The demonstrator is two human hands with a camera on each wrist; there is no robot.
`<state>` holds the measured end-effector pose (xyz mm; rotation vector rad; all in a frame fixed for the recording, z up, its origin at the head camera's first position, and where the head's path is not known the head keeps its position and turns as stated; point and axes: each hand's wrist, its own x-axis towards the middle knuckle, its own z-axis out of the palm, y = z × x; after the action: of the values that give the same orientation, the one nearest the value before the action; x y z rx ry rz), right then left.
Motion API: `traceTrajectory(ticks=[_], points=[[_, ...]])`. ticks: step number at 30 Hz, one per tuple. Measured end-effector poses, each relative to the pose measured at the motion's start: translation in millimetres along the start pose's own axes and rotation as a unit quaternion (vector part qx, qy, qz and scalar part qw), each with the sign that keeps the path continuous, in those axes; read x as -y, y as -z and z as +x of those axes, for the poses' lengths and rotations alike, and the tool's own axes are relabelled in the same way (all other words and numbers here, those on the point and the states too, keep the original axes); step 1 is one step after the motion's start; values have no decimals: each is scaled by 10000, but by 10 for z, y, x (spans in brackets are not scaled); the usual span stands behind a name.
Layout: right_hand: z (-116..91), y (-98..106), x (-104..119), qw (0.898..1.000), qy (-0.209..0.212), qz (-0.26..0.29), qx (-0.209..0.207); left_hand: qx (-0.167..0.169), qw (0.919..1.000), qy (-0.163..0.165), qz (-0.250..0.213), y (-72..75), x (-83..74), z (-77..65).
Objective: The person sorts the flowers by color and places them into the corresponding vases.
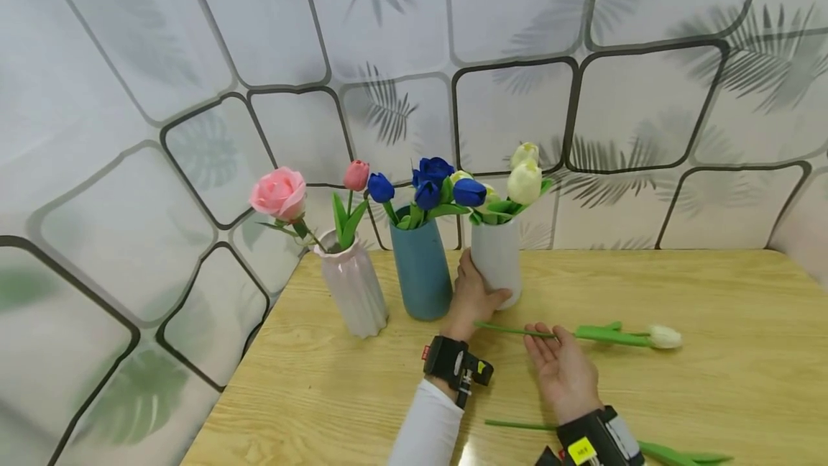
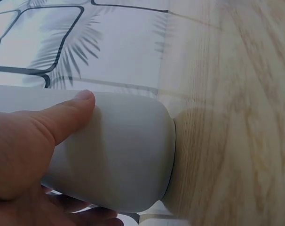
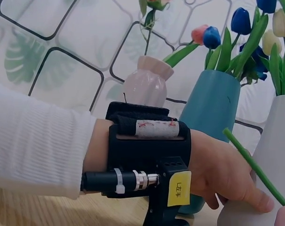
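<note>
My left hand (image 1: 471, 297) grips the lower part of a white vase (image 1: 497, 257), which holds several pale yellow-white tulips (image 1: 525, 182). In the left wrist view the thumb lies along the side of the vase (image 2: 128, 146), whose base is at the wooden table. My right hand (image 1: 566, 372), palm up, holds a single white tulip (image 1: 665, 337) by its green stem between thumb and fingers. The bloom points right and the stem end points left toward the vase. In the right wrist view the stem (image 3: 255, 172) crosses in front of the white vase.
A teal vase (image 1: 420, 272) with blue tulips (image 1: 427, 194) stands left of the white one. Farther left is a pinkish-white vase (image 1: 354, 286) with a pink rose (image 1: 279, 194) and a pink tulip (image 1: 356, 175). Another green stem (image 1: 517, 424) lies on the table beneath my right wrist.
</note>
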<state>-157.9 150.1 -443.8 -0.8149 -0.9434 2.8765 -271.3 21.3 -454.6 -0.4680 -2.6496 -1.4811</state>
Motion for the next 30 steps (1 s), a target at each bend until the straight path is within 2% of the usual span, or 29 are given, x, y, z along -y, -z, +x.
traceTrajectory(ticks=[5, 8, 15, 19, 21, 24, 30], points=[[7, -7, 47, 9992, 222, -323, 119, 64, 9999, 133, -14, 21, -8, -10], [-5, -24, 88, 9978, 535, -340, 194, 59, 9998, 192, -78, 31, -15, -7], [-64, -82, 86, 9919, 1238, -102, -265, 6, 9998, 166, 67, 30, -31, 1], [-87, -121, 52, 9814, 1889, -71, -329, 57, 9996, 209, 158, 28, -37, 5], [-92, -143, 39, 9699, 2412, -83, -324, 97, 9996, 245, 122, 31, -37, 5], [-94, -165, 27, 9412, 3359, -261, -253, 136, 9996, 267, -4, 34, -36, -3], [-106, -186, 0, 8576, 5075, -825, 111, 137, 9994, 300, 44, 17, -35, -7]])
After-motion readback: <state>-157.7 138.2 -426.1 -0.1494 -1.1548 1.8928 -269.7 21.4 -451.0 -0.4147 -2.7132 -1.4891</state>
